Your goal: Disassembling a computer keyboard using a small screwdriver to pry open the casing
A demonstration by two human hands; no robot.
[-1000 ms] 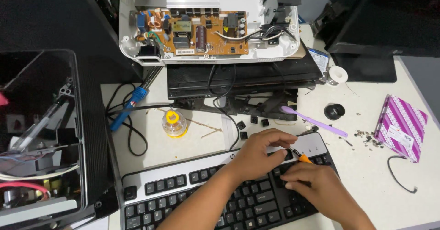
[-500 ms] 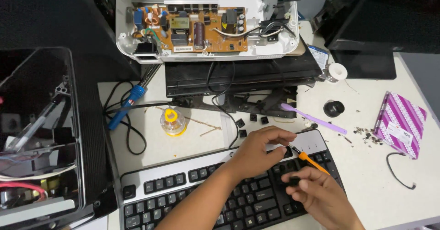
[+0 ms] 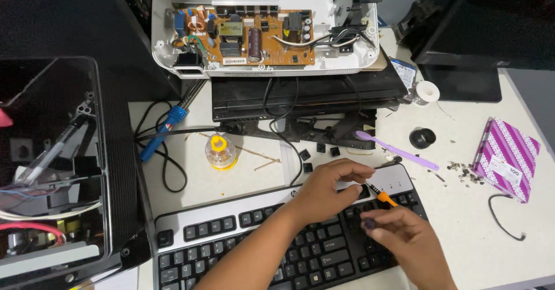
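Worktop [image 3: 254, 180] lies bare between the keyboard [image 3: 243, 249] and the black device above, and again right of the keyboard toward the striped purple box [image 3: 506, 158]. Left hand [image 3: 324, 189] presses curled fingers on the upper keys. Right hand [image 3: 413, 241] pinches an orange-handled tool [image 3: 378, 194], tip at the keys.

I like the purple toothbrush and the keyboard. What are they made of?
The purple toothbrush looks like smooth, slightly see-through plastic, judging by its even colour and soft shine. The keyboard seems plastic too: matt black keys in a silvery-grey frame with a dull sheen. That frame could be painted plastic; the view cannot settle it.
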